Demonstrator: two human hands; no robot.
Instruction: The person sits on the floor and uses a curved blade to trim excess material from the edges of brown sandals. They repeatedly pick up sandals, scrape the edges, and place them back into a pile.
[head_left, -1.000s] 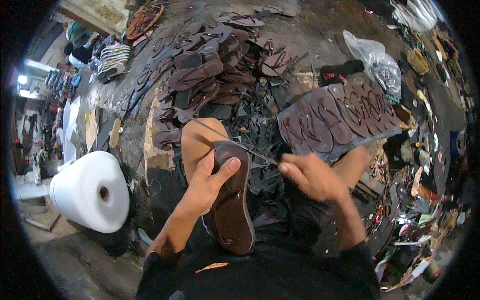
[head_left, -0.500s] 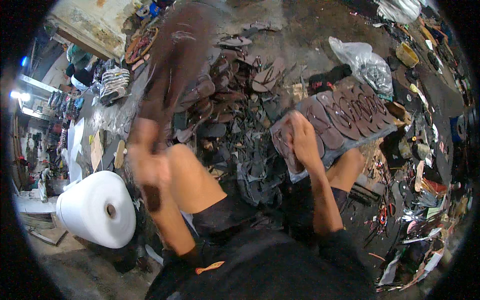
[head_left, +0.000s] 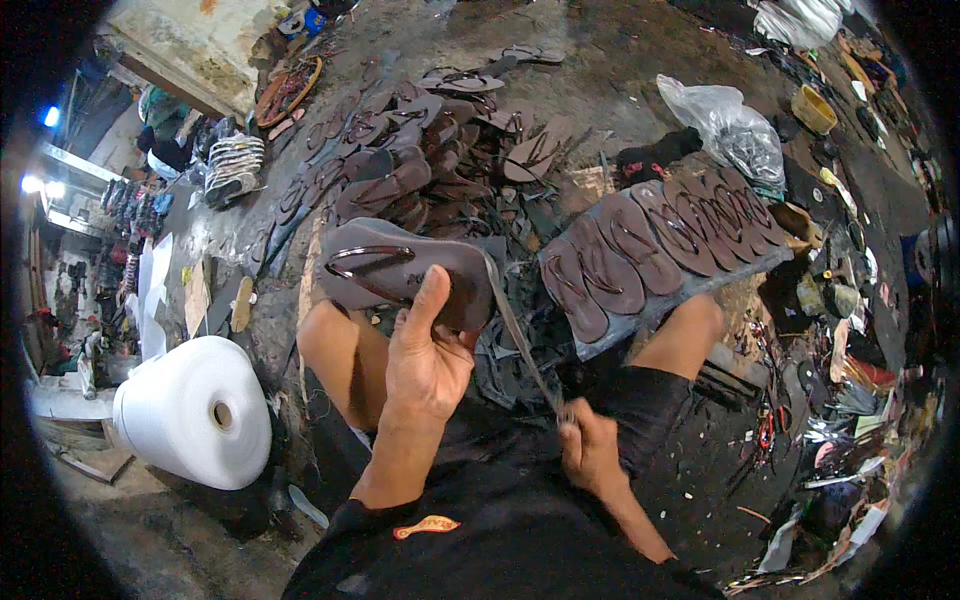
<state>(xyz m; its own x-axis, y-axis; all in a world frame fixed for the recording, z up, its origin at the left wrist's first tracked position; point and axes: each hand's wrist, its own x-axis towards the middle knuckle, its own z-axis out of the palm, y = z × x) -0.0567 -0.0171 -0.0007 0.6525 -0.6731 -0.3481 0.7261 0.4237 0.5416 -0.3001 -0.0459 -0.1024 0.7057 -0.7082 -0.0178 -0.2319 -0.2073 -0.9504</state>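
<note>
A brown flip-flop (head_left: pixel 395 262) with a glossy dark thong strap is held up in front of me, sole edge toward the right. My left hand (head_left: pixel 428 362) grips it by the heel end, thumb lying on the top face. From that heel edge a thin grey strip (head_left: pixel 525 345) runs down to my right hand (head_left: pixel 592 445), whose fingers are closed on its lower end. The strip looks like sole edging. To the right, a row of several brown flip-flops (head_left: pixel 610 255) lies side by side on a grey sheet (head_left: pixel 648 318) by my right knee.
A heap of loose flip-flops (head_left: pixel 400 170) lies beyond my hands, with dark rubber scraps (head_left: pixel 510 375) between my legs. A big white roll (head_left: pixel 170 420) stands at left. A clear plastic bag (head_left: pixel 730 125) and a yellow container (head_left: pixel 814 108) are at the far right.
My left hand, blurred before at the left with a flip-flop raised, has come inward and steadied. My right hand has left the row of flip-flops and now grips the strip lower down.
</note>
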